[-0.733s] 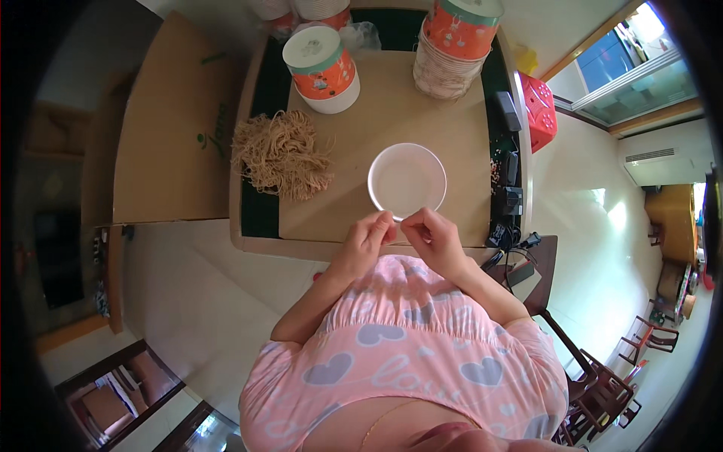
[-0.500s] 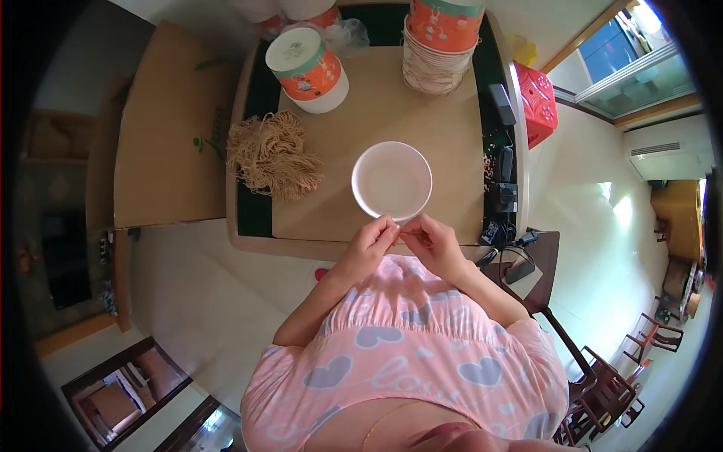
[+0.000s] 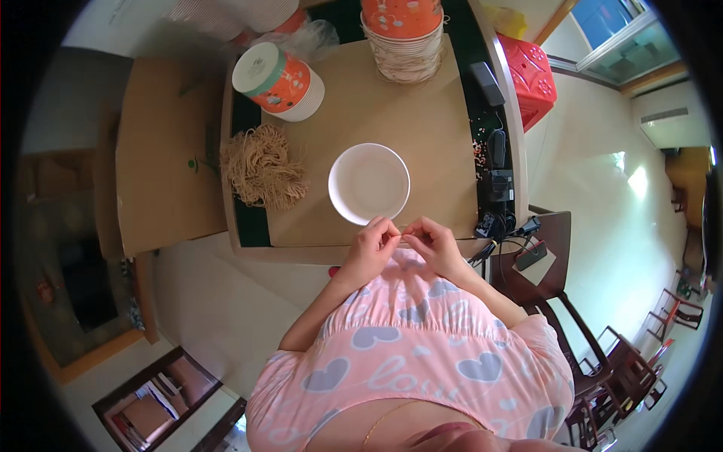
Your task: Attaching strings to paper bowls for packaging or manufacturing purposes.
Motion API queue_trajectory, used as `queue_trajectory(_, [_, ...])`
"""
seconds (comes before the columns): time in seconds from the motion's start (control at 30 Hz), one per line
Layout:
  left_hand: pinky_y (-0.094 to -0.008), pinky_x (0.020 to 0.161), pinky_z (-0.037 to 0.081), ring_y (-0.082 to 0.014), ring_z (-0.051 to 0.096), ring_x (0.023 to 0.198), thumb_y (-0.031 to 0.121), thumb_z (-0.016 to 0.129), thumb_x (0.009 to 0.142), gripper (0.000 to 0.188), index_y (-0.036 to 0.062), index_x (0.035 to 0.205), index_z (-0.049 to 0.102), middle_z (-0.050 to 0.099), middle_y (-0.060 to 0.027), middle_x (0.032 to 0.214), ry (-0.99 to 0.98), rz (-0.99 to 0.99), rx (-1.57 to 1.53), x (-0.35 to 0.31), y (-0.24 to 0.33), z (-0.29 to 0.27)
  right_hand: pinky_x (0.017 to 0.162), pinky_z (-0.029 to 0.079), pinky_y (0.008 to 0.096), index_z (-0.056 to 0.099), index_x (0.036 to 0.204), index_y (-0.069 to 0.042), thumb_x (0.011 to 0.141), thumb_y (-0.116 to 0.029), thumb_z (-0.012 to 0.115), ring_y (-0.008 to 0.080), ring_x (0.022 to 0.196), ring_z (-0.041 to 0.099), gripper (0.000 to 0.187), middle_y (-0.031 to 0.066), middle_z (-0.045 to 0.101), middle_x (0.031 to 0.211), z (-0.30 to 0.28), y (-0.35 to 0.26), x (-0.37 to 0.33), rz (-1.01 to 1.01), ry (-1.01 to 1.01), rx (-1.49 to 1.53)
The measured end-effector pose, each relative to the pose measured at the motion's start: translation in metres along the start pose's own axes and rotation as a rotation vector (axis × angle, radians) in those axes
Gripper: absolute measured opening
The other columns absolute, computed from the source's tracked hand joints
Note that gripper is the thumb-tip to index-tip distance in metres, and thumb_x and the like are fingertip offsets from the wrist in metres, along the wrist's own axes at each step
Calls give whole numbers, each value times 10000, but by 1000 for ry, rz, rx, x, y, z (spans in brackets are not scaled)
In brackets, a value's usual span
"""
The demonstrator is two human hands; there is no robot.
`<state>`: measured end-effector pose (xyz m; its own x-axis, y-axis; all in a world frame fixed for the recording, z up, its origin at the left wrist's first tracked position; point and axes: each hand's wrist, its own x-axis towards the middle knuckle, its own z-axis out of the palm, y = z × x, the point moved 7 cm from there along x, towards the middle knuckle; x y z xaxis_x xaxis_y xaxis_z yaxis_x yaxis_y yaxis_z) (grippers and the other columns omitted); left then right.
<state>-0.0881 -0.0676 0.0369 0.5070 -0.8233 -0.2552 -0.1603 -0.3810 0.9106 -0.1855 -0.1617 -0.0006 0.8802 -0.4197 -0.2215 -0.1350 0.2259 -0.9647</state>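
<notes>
- here, the table carries a brown cardboard sheet
- a tan twine tangle lies over its left edge
- a white bowl stands just beyond the hands
- left hand, right hand: fingers pinched together, anything between them too small to tell

A room in what looks like a home: a rounded table stands on a pale, glossy floor, with a dark wooden chair and a red plastic stool beside it. More wooden chairs stand far right; a low shelf with stored things is lower left.
</notes>
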Motion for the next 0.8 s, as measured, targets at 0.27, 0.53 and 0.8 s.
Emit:
queue_trajectory(0.27, [-372, 665, 496, -273, 584, 687, 56, 669, 769, 182, 27, 920, 573, 565, -104, 858, 184, 448, 571, 32, 2, 2, 523, 393, 208, 606, 885, 8, 864, -76, 645, 37, 599, 470, 95, -11, 562, 668, -24, 21, 19, 26, 220, -50])
queue_trajectory(0.53, [-336, 594, 494, -232, 645, 632, 44, 649, 800, 90, 3, 830, 574, 648, -123, 708, 145, 16, 320, 64, -33, -48, 683, 529, 264, 577, 942, 5, 838, -26, 653, 139, 803, 615, 133, 74, 589, 903, -11, 20, 56, -207, 320, -49])
queue_trajectory(0.8, [-273, 636, 495, -95, 602, 683, -19, 642, 793, 270, 9, 1056, 586, 649, -73, 775, 124, 39, -52, 70, -30, -51, 707, 534, 309, 570, 912, 0, 804, -22, 671, 230, 790, 631, 149, 107, 593, 893, -1, -15, 83, -372, 388, -191])
